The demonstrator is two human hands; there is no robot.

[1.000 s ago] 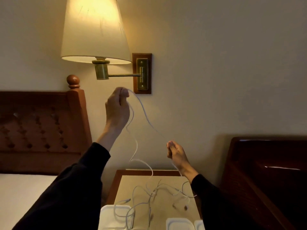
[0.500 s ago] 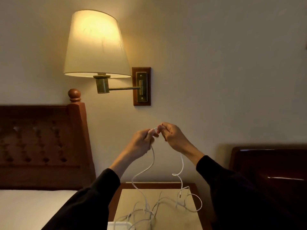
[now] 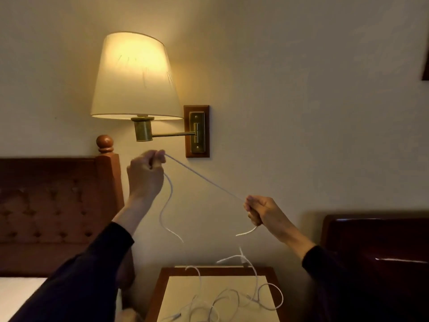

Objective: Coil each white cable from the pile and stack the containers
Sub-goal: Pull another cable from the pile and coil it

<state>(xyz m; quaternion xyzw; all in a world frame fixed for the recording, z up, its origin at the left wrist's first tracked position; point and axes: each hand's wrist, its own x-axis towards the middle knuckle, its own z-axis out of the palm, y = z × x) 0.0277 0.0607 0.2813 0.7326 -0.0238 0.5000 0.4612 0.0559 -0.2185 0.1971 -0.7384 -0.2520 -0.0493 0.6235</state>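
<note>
A thin white cable (image 3: 204, 178) runs taut between both hands in front of the wall. My left hand (image 3: 145, 174) grips it high up, just below the lamp, and a loose length hangs down from that fist. My right hand (image 3: 261, 211) pinches the cable lower and to the right, with a short end curling out beneath it. More white cables (image 3: 229, 300) lie tangled in a pile on the nightstand (image 3: 160, 291) below. No containers show in this frame.
A lit wall lamp (image 3: 134, 77) on a brass arm hangs just above my left hand. A padded wooden headboard (image 3: 51, 212) and white bed (image 3: 18, 293) stand at left, a dark wooden headboard (image 3: 376, 247) at right.
The hands were together at mid-height half a second ago. Now they have drawn apart, left hand up and left, right hand down and right, stretching the cable straight. The view has tilted upward.
</note>
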